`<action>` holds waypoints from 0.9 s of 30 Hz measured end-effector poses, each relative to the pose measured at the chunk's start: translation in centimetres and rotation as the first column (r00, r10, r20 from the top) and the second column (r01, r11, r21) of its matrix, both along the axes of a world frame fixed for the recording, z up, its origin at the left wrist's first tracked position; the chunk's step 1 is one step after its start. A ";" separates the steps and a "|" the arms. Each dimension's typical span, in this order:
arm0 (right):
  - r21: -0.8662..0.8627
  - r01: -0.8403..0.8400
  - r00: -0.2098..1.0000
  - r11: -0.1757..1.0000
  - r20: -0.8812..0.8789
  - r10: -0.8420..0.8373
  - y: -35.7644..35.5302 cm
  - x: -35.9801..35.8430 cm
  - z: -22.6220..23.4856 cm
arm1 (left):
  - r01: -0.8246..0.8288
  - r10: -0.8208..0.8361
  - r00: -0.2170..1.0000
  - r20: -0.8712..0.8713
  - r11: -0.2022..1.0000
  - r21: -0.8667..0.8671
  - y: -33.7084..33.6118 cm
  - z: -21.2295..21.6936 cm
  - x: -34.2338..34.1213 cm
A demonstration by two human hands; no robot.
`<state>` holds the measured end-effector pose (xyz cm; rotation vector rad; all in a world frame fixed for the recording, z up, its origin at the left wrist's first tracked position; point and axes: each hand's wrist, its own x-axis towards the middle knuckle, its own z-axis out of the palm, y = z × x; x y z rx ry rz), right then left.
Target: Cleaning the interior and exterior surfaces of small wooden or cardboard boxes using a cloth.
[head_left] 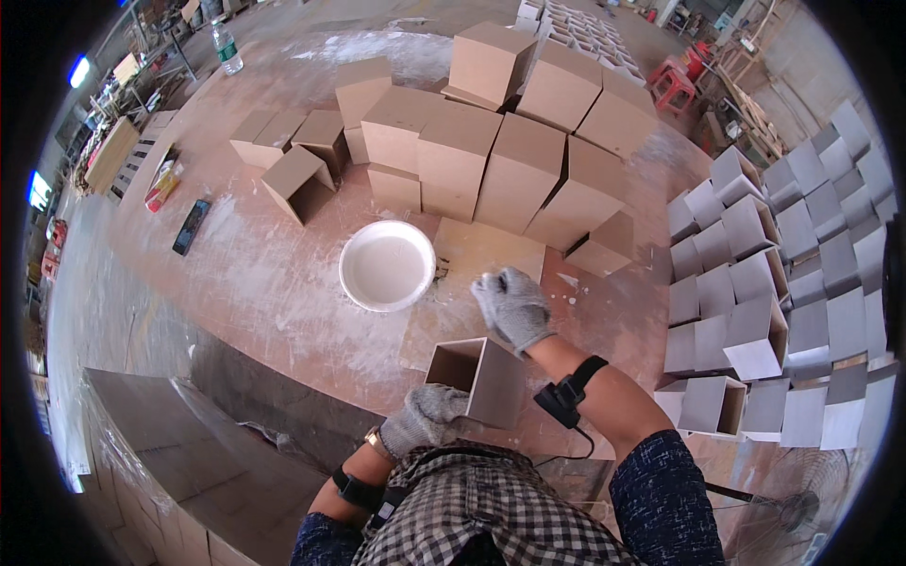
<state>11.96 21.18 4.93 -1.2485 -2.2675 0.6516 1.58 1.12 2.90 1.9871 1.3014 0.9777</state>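
Observation:
My gloved left hand (427, 418) grips the lower left edge of an open square box (498, 382), just in front of my checked apron. The box is tilted, its brown hollow inside facing up and left, and its right outer side looks pale grey-white. Above the box, my gloved right hand (514, 304) is raised over the table with its fingers curled closed. Whatever it holds, if anything, is hidden by the glove. To its left, a round white bowl (346, 288) contains a milky white liquid. A tan board (477, 247) lies between the bowl and my right hand.
Plain brown boxes (460, 156) stand stacked across the table's far side. Many whitish boxes (755, 335) are piled at the right. A phone (192, 227), a red-and-yellow packet (163, 187) and a water bottle (226, 49) lie or stand on the left. A plastic-wrapped stack (170, 443) stands at lower left.

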 end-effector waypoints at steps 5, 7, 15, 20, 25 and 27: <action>0.399 -0.237 0.936 0.886 0.339 0.097 2.7 8.4 -4.1 | -0.040 0.128 0.929 0.348 0.967 -0.251 -1.4 -1.2 -1.1; -0.567 0.087 0.759 0.819 -0.495 -0.423 3.3 10.1 -5.4 | -0.054 0.185 0.895 0.405 0.948 -0.314 -1.4 -2.1 -1.5; -0.394 -0.025 0.901 0.919 -0.407 -0.150 -3.0 5.1 1.8 | -0.130 0.298 0.857 0.420 0.914 -0.384 -1.9 -1.8 -1.4; 0.045 -0.090 0.957 0.995 -0.272 0.099 -5.7 3.4 -0.4 | -0.176 0.324 0.825 0.464 0.926 -0.333 -1.8 -2.8 -0.3; 0.141 -0.340 0.850 0.930 -0.378 0.367 -12.0 4.7 4.6 | -0.218 0.385 0.837 0.388 0.886 -0.409 -2.4 -3.0 -0.6; -0.116 -0.350 0.807 0.930 -0.542 0.237 -13.9 6.1 5.7 | -0.227 0.417 0.788 0.453 0.880 -0.416 -2.0 -2.2 -0.7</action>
